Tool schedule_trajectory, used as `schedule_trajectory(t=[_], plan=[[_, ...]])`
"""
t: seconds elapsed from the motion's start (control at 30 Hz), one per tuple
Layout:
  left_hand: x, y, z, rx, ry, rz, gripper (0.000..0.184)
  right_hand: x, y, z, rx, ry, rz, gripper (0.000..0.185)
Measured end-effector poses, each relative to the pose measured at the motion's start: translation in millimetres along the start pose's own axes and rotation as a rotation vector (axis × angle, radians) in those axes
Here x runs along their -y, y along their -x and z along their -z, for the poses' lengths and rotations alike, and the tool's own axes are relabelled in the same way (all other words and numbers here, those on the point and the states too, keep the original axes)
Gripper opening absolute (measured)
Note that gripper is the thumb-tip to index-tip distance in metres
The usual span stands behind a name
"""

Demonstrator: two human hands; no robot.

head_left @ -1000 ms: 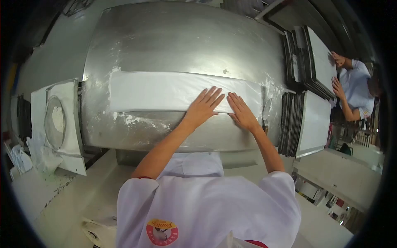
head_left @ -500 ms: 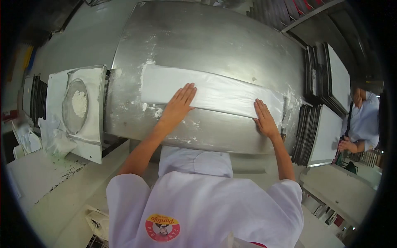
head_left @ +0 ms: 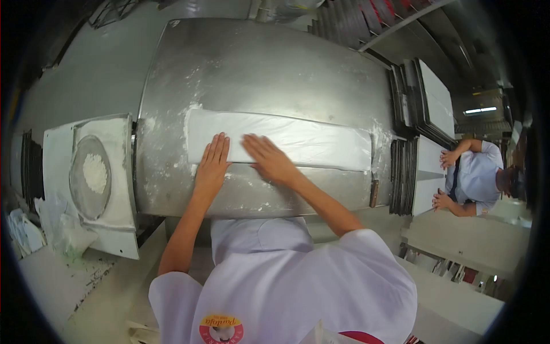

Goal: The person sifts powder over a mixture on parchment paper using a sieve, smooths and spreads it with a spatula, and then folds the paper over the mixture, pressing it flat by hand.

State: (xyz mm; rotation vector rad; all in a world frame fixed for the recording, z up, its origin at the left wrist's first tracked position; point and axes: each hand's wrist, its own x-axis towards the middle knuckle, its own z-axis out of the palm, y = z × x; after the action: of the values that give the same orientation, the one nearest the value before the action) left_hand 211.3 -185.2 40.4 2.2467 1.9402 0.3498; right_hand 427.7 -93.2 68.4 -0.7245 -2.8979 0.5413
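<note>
A long, flat strip under shiny, wrinkled white plastic sheeting (head_left: pixel 298 140) lies across the metal table; what is under the sheeting is hidden. My left hand (head_left: pixel 213 161) rests flat near the strip's left end, fingers stretched out over its near edge. Close beside it, my right hand (head_left: pixel 270 159) lies over the strip left of its middle. Its fingers are extended and slightly blurred by motion. Neither hand grips anything. Scattered flour surrounds the strip.
The metal table (head_left: pixel 258 69) carries a wooden-handled tool (head_left: pixel 374 194) near its right front corner. At left, a round sieve (head_left: pixel 91 200) holds white flour (head_left: pixel 95 173). Stacked trays (head_left: pixel 404 175) stand at right, where another person (head_left: pixel 478 178) has both hands over a tray.
My right hand has swept left along the strip, from near its right end to beside my left hand. My left hand sits nearer the left end. The camera view has shifted.
</note>
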Motion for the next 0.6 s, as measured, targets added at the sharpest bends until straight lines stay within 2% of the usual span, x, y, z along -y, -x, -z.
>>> schedule_trajectory(t=[0.1,0.17,0.3,0.37,0.6], plan=[[1,9,0,-0.004,0.049,-0.009,0.067,3,-33,-12,-0.027,-0.083,0.112,0.074],[9,6,-12,-0.031,0.058,-0.027,0.069,-10,-24,-7,0.014,-0.053,0.144,0.075],[-4,3,15,-0.025,-0.007,-0.015,0.068,-34,18,28,0.044,0.055,0.153,0.070],[-5,4,19,0.022,0.049,-0.002,0.067,-47,45,38,0.087,0.065,0.113,0.070],[-8,5,23,0.045,-0.040,-0.002,0.069,-93,135,63,0.099,0.077,-0.020,0.065]])
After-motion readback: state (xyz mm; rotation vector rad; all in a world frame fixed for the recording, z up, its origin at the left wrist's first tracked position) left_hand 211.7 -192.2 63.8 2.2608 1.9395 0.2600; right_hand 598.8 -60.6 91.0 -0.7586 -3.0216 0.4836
